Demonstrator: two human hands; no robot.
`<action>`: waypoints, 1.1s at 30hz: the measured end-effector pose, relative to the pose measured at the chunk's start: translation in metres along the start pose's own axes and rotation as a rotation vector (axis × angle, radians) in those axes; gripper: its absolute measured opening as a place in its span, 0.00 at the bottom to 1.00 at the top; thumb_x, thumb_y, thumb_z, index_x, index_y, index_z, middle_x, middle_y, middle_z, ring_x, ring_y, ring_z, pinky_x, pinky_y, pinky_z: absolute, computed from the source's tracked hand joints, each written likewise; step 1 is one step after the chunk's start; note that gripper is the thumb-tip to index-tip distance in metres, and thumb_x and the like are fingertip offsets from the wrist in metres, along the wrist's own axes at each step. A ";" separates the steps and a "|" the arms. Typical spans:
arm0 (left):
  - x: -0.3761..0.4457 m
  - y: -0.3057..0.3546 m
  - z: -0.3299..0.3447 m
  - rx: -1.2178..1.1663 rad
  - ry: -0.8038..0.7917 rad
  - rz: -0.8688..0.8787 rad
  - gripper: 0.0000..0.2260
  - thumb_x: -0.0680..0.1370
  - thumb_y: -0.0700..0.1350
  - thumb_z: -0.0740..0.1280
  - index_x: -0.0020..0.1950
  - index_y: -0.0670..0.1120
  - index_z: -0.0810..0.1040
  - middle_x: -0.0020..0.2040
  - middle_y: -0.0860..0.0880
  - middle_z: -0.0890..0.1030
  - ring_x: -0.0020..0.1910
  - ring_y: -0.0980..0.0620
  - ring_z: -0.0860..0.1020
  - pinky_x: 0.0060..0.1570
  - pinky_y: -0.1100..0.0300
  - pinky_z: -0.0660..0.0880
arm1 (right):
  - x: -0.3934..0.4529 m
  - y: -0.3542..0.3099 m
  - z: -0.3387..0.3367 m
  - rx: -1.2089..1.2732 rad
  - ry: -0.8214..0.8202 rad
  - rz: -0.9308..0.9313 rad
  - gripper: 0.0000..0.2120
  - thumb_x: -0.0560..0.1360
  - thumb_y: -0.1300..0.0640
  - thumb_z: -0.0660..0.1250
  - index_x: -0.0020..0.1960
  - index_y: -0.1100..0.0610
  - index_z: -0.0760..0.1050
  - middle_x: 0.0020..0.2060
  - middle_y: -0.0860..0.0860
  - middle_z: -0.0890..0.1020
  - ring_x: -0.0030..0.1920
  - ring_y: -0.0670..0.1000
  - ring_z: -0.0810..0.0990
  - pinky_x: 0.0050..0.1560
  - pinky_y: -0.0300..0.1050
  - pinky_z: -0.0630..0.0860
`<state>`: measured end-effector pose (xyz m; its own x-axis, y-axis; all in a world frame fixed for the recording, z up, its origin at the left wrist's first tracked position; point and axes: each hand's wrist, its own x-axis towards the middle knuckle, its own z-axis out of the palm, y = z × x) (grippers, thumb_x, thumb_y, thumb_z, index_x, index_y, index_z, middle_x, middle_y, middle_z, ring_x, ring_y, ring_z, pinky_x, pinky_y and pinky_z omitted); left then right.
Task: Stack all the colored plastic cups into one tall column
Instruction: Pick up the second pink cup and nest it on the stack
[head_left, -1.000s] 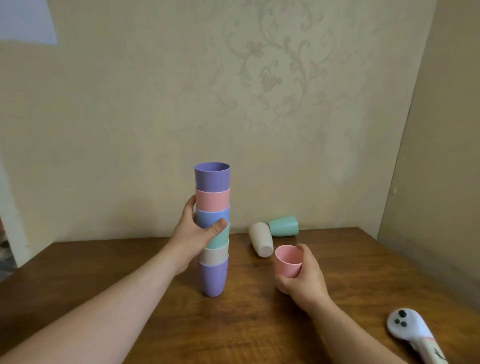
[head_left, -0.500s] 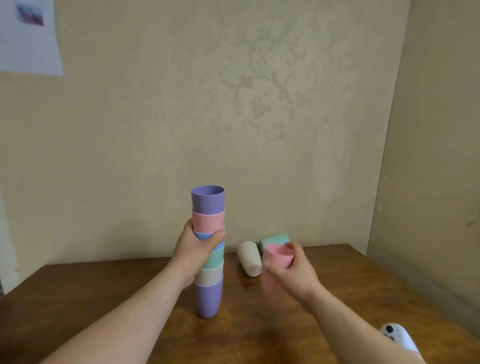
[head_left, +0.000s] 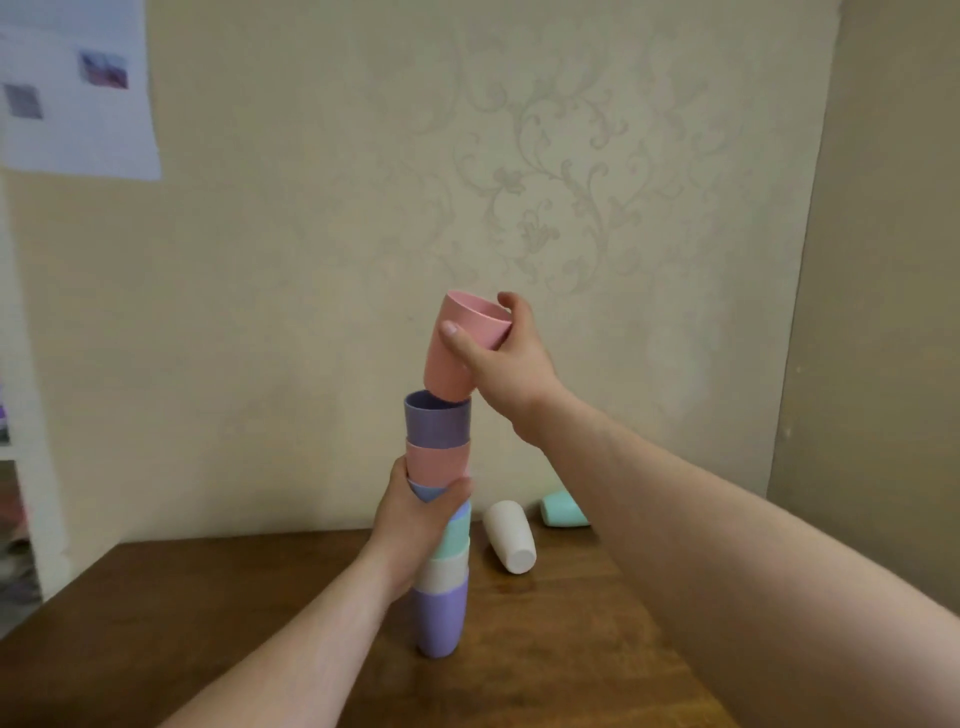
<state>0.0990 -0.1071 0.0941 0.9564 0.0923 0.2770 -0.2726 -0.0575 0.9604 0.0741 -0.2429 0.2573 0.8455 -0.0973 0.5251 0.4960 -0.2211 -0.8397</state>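
The right hand (head_left: 501, 358) has its fingers clamped around a tilted pink cup (head_left: 457, 353), its base at the stack's (head_left: 439, 519) top rim. The left hand (head_left: 415, 512) wraps the stack's middle. At its 3 o'clock, a white cup (head_left: 511, 535) and a mint cup (head_left: 563, 509) lie on the bench (head_left: 156, 623).

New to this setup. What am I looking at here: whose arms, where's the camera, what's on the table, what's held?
No machine here: these are a person's two bare arms, filmed by one wide-angle camera worn on the head, looking forward and down.

The left hand grips a column of six nested cups standing on a wooden table, around its middle. The right hand holds a pink cup, tilted, its base just at the rim of the top purple cup.

Behind the column, a cream cup and a mint cup lie on their sides, not yet stacked. A paper sheet hangs on the wall.
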 end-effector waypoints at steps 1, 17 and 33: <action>-0.001 0.001 0.000 -0.003 0.005 0.002 0.23 0.77 0.52 0.81 0.68 0.53 0.75 0.57 0.48 0.87 0.54 0.47 0.87 0.49 0.54 0.84 | 0.000 0.002 0.008 -0.023 -0.031 -0.002 0.45 0.76 0.42 0.77 0.84 0.49 0.57 0.73 0.50 0.76 0.67 0.54 0.79 0.63 0.52 0.81; -0.018 -0.048 0.001 0.192 0.009 -0.063 0.36 0.72 0.54 0.84 0.77 0.55 0.73 0.68 0.53 0.83 0.63 0.49 0.83 0.66 0.51 0.79 | 0.001 0.039 0.029 -0.152 -0.179 0.053 0.43 0.73 0.48 0.82 0.80 0.50 0.63 0.68 0.51 0.76 0.65 0.56 0.79 0.62 0.52 0.82; 0.021 -0.093 0.000 0.093 0.149 -0.056 0.30 0.66 0.50 0.87 0.62 0.60 0.77 0.55 0.58 0.88 0.54 0.54 0.87 0.54 0.54 0.82 | 0.015 0.207 0.007 -0.603 -0.145 0.398 0.36 0.78 0.52 0.70 0.83 0.48 0.62 0.76 0.60 0.71 0.66 0.64 0.81 0.66 0.58 0.81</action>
<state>0.1440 -0.0997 0.0107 0.9419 0.2435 0.2313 -0.2020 -0.1395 0.9694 0.1910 -0.2830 0.0907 0.9773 -0.1611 0.1377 -0.0133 -0.6953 -0.7186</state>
